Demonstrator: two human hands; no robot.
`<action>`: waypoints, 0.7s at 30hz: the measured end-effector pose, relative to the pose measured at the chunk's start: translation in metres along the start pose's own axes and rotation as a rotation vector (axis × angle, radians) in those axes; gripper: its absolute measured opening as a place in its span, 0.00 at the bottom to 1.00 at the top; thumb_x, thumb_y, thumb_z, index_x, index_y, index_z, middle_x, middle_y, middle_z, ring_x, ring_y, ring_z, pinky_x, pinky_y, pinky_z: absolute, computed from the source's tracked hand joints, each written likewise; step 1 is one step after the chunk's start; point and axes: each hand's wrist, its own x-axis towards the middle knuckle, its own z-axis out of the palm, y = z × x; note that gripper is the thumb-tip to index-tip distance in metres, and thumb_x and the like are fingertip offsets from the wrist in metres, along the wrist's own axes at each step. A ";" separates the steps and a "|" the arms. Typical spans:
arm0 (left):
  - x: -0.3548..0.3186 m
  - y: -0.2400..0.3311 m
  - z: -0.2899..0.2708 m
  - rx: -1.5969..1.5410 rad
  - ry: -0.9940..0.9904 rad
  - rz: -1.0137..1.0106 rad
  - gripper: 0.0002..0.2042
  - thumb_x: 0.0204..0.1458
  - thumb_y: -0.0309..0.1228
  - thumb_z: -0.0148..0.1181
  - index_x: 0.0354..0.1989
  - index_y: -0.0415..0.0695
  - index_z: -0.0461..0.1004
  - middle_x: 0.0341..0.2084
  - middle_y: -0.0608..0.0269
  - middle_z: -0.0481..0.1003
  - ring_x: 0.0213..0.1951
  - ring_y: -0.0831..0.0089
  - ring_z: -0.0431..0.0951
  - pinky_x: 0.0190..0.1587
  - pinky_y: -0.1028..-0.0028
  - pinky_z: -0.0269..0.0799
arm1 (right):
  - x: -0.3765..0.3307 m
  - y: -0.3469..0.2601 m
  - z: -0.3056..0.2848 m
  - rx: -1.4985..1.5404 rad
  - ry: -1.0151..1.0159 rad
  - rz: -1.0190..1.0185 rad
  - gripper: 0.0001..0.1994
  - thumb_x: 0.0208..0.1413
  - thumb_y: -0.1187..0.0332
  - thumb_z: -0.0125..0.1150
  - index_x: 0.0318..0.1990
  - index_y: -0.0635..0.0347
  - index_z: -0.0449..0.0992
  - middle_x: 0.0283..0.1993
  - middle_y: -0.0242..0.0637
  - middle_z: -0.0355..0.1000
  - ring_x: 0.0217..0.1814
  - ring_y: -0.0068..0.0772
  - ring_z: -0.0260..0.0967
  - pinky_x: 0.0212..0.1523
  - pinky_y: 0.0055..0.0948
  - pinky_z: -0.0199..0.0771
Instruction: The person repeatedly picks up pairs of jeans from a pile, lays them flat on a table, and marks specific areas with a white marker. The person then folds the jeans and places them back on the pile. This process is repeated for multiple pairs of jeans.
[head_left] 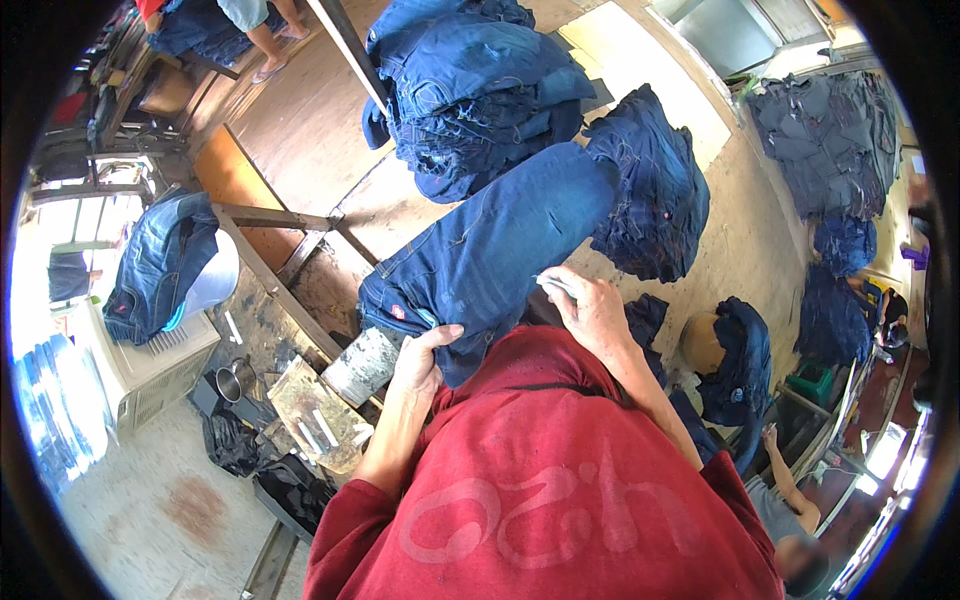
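Head view: left hand [420, 362] grips jeans [510, 240], right hand [597, 315] pinches a pale piece [556, 284]; seemingly mid-work, denim pile [480, 95] beyond likely remaining.

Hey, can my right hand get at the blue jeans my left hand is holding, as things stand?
Likely yes: the right hand is close beside the blue jeans, with nothing visible blocking the way, though it already pinches a small pale piece.

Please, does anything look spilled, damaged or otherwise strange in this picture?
Yes: a reddish-brown stain marks the pale floor at lower left. It looks odd against the greyish surface; whether spill or wear, I cannot tell.
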 end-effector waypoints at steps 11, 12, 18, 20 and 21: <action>-0.006 0.007 0.004 0.022 0.085 -0.131 0.17 0.52 0.21 0.69 0.52 0.30 0.81 0.45 0.49 0.87 0.44 0.57 0.89 0.56 0.58 0.86 | 0.017 -0.046 0.004 -0.083 0.123 -0.252 0.01 0.63 0.68 0.70 0.40 0.51 0.85 0.38 0.33 0.84 0.38 0.43 0.79 0.42 0.40 0.81; -0.007 0.010 0.004 0.071 0.072 -0.114 0.17 0.52 0.21 0.69 0.52 0.31 0.81 0.45 0.50 0.87 0.44 0.58 0.89 0.56 0.59 0.86 | 0.018 -0.053 0.007 -0.073 0.125 -0.266 0.02 0.63 0.67 0.70 0.39 0.51 0.84 0.37 0.32 0.83 0.37 0.43 0.78 0.41 0.40 0.80; -0.009 0.014 0.001 0.190 0.024 -0.025 0.21 0.52 0.15 0.71 0.56 0.33 0.81 0.48 0.54 0.86 0.47 0.64 0.87 0.55 0.64 0.85 | 0.018 -0.082 0.031 -0.325 0.050 -0.405 0.07 0.63 0.61 0.71 0.34 0.50 0.82 0.32 0.30 0.79 0.36 0.38 0.77 0.36 0.37 0.81; -0.009 0.011 -0.001 0.178 0.015 -0.003 0.21 0.52 0.15 0.70 0.56 0.34 0.81 0.48 0.55 0.86 0.46 0.65 0.87 0.55 0.64 0.85 | 0.019 -0.082 0.030 -0.444 0.097 -0.313 0.08 0.64 0.60 0.71 0.34 0.49 0.83 0.32 0.29 0.79 0.36 0.37 0.77 0.36 0.36 0.81; -0.009 0.010 -0.003 0.168 0.016 -0.002 0.20 0.52 0.15 0.70 0.56 0.35 0.81 0.48 0.56 0.86 0.46 0.65 0.87 0.55 0.65 0.85 | 0.020 -0.081 0.029 -0.524 0.093 -0.246 0.08 0.64 0.60 0.71 0.34 0.49 0.83 0.32 0.29 0.79 0.36 0.37 0.77 0.35 0.36 0.82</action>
